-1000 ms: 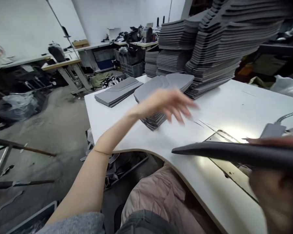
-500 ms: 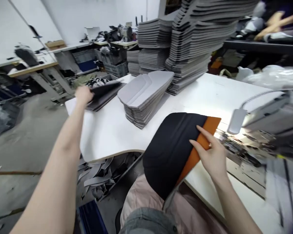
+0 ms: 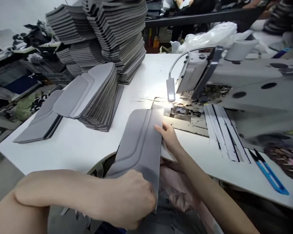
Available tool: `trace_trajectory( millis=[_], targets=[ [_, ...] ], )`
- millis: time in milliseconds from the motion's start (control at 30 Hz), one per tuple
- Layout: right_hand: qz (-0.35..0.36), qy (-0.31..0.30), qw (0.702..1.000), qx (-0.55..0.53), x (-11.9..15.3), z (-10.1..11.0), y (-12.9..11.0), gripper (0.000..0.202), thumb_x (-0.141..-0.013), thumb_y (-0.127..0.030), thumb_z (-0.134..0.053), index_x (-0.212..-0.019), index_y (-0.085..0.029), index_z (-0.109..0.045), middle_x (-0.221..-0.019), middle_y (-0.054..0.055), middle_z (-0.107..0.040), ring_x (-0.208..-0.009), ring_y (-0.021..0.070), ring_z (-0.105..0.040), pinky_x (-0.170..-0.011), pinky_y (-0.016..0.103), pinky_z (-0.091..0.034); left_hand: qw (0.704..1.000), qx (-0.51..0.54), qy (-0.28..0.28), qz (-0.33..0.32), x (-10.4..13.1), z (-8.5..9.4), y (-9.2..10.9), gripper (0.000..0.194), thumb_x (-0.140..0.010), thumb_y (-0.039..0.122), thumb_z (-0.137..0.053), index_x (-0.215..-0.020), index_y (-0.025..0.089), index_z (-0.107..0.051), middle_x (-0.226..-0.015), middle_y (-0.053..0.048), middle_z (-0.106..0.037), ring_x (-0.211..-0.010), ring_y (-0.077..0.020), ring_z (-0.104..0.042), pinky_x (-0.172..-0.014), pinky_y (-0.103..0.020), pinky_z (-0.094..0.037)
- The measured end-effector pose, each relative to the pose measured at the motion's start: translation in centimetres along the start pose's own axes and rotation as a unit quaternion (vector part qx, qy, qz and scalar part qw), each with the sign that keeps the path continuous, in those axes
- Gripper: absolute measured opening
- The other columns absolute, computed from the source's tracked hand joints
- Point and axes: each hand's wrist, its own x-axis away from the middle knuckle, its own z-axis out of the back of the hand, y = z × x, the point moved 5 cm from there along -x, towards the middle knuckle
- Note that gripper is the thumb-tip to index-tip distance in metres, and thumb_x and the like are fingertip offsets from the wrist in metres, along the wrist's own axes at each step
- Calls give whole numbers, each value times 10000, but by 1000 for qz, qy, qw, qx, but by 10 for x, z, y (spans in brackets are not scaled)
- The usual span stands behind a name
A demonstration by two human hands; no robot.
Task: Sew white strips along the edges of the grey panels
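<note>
While the stacked panels (image 3: 90,84) on the table (image 3: 70,152) look left to do, left hand (image 3: 134,198) curls over the near end of one gray panel (image 3: 134,139), fingertips hidden, can't tell its grip; panel overhangs the front edge; right hand (image 3: 170,137) pinches its right edge; sewing machine (image 3: 256,81) just beside, panel apparently not under its foot yet

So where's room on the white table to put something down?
Free patches: in front of the fanned stack, left of the grey panel; and between the tall stacks and sewing machine. Crowded: around the lamp, white strips and blue snips.
</note>
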Motion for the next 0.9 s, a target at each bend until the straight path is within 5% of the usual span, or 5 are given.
trace_trajectory(
  millis=[233, 400, 533, 700, 900],
  targets=[
    [51, 51, 994, 82, -12, 18, 9, 265, -784, -449, -562, -815, -188, -593, -743, 21, -638, -722, 186, -563, -620, 286, -461, 904, 14, 366, 223, -65, 78, -154, 319, -986, 227, -433, -1224, 183, -641, -1298, -141, -637, -1189, -272, -602, -1014, -412, -468],
    [66, 37, 984, 163, -12, 38, 0, 278, -867, -420, -471, -679, -218, -506, -675, 7, -558, -684, 176, -499, -664, 313, -459, 921, 205, 294, 154, -131, 65, -247, 252, -898, 254, -545, -1040, 206, -747, -1118, -56, -744, -1059, -242, -668, -958, -344, -501],
    [202, 30, 920, 335, 4, 64, -21, 210, -874, -230, -468, -701, -194, -580, -1116, 134, -633, -1038, 280, -527, -947, 468, -453, 878, 303, 322, 180, -148, 56, -267, 223, -758, 289, -698, -930, 162, -760, -1001, -58, -765, -924, -209, -682, -849, -292, -504],
    [459, -46, 699, 546, 21, 68, -20, 260, -904, -49, -454, -891, -154, -692, -1221, 141, -645, -1159, 252, -558, -931, 389, -547, 871, 275, 343, 221, -155, 58, -265, 152, -745, 308, -712, -804, 171, -741, -802, -24, -736, -781, -181, -652, -773, -288, -484],
    [484, -2, 669, 564, 15, 68, -13, 335, -958, -29, -438, -814, -155, -712, -1071, 104, -723, -1006, 205, -643, -796, 331, -578, 845, 324, 335, 260, -160, 62, -269, 160, -656, 318, -787, -713, 184, -718, -752, -6, -717, -755, -186, -647, -743, -287, -505]
  ],
)
